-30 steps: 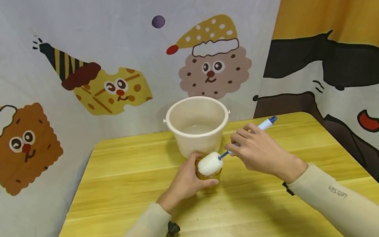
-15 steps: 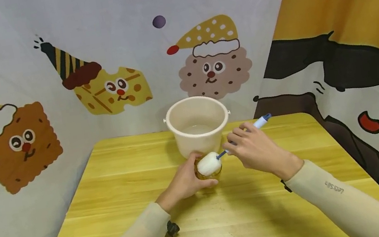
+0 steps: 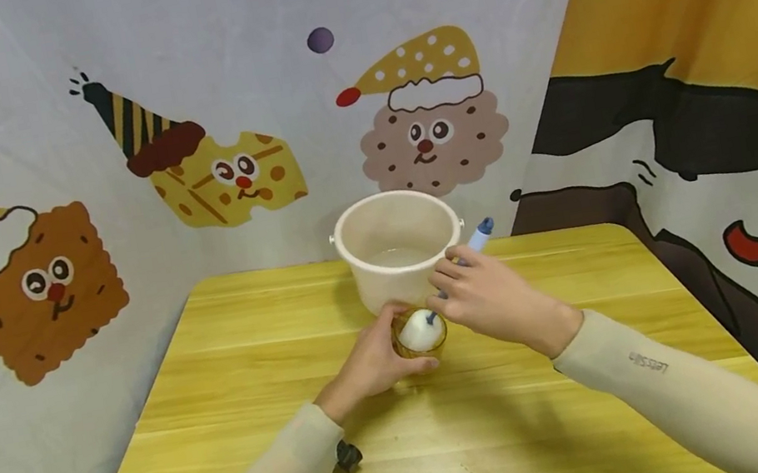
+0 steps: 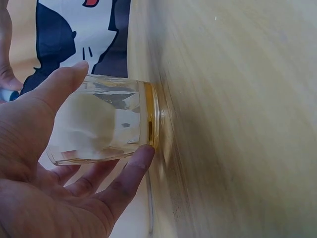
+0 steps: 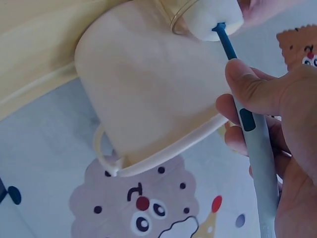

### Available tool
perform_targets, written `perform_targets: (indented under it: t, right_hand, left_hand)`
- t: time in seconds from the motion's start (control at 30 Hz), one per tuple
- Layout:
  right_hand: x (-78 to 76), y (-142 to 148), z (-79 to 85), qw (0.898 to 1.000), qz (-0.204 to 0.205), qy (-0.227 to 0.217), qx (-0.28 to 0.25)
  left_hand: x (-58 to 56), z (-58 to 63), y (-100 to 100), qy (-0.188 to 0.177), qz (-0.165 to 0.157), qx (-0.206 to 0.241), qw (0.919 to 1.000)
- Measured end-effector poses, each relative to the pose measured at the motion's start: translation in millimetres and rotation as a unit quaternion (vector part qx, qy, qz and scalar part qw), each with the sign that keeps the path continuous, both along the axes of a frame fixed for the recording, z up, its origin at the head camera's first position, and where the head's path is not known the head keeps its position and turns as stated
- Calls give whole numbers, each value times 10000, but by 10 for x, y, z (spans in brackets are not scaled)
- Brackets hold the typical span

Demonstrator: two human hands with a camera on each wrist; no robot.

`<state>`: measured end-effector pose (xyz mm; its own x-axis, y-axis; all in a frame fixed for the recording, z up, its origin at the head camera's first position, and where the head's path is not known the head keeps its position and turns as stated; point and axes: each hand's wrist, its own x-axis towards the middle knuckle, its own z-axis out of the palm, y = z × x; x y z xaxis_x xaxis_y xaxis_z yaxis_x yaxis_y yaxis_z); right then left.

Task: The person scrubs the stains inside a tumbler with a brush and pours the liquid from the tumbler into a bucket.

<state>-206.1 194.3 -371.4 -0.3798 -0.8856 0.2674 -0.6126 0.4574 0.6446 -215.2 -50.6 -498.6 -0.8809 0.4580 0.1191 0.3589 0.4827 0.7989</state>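
My left hand (image 3: 375,355) grips an amber-tinted clear glass (image 4: 131,119) standing on the table, thumb on one side and fingers round the other. Inside the glass sits the white sponge head (image 3: 422,331) of a cup brush, seen through the wall in the left wrist view. My right hand (image 3: 492,297) holds the brush by its pale blue and dark blue handle (image 5: 257,163), thumb and fingers wrapped round it. The handle slants up and to the right from the glass mouth. In the right wrist view the thin blue stem (image 5: 226,43) enters the sponge.
A cream bucket (image 3: 398,284) stands right behind the glass, near the back edge of the wooden table (image 3: 250,327). Its handle (image 5: 101,151) hangs at the side in the right wrist view. A cartoon-printed cloth (image 3: 223,44) hangs behind the table and along its sides.
My right hand has moved left and the brush handle has swung more upright. The sponge head has sunk deeper into the glass. My left hand stays round the glass.
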Motion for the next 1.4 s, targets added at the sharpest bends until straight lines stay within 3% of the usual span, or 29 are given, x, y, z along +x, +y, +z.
perform_targets:
  t: [0.23,0.53,0.97,1.4]
  right_hand:
    - [13,-145,-17,9988,-87,181,448]
    - [22,-174,-83,9975,-225,245,626]
    - [-16,-125,-162,9988,-200,103,428]
    - [-12,-46,-91,9997,-100,-129,206]
  left_hand:
    - [-3,19,11,-33,108,-58,9999]
    - [0,3,22,-155,156,-90,9997]
    - [-9,11,12,-219,171,-92,9996]
    - [-3,4,30,-200,229,-78,9995]
